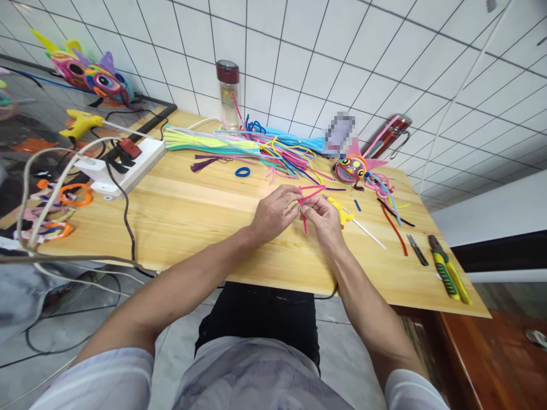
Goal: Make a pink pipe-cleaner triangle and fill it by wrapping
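Over the middle of the wooden table, both my hands are closed on a bent pink pipe cleaner (313,189). Its upper part makes a narrow pointed loop, and a straight end hangs down between the hands. My left hand (277,212) pinches it from the left with the fingertips. On the other side my right hand (323,219) grips it between thumb and forefinger. A yellow glue gun (344,213) lies just beyond my right hand, partly hidden by it. Behind the hands is a pile of coloured pipe cleaners (222,142).
Pliers (448,270) and thread snips (417,249) lie at the right. A decorated fish-like figure (351,169) sits at the back right. A white power strip (128,168) with cables occupies the left. A glass bottle (229,97) stands against the tiled wall. A blue ring (242,171) lies mid-table.
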Available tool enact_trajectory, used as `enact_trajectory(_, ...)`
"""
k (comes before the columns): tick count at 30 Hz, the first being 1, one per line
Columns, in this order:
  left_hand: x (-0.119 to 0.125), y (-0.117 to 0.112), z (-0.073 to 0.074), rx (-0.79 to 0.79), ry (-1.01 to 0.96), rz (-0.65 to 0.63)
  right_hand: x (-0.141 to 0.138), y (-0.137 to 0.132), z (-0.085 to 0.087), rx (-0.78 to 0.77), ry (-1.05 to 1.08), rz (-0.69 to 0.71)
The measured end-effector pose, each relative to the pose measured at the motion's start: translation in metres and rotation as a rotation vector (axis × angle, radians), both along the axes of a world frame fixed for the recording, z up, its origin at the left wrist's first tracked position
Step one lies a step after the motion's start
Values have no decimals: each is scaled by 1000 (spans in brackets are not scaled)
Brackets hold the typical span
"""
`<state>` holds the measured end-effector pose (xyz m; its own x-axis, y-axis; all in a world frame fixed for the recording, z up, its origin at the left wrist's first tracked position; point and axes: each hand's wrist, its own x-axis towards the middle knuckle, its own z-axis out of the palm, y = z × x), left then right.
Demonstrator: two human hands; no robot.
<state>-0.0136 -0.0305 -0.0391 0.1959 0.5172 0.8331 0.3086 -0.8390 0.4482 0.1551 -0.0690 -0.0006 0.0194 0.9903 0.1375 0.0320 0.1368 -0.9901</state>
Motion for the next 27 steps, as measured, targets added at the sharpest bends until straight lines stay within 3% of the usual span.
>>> enact_trajectory(12,-4,0,5,-85,83,-3,-2,2,7,-154,184,46)
enact_trajectory(27,-6,1,8,-28,68,-14,-6,-1,12,-288,345,132)
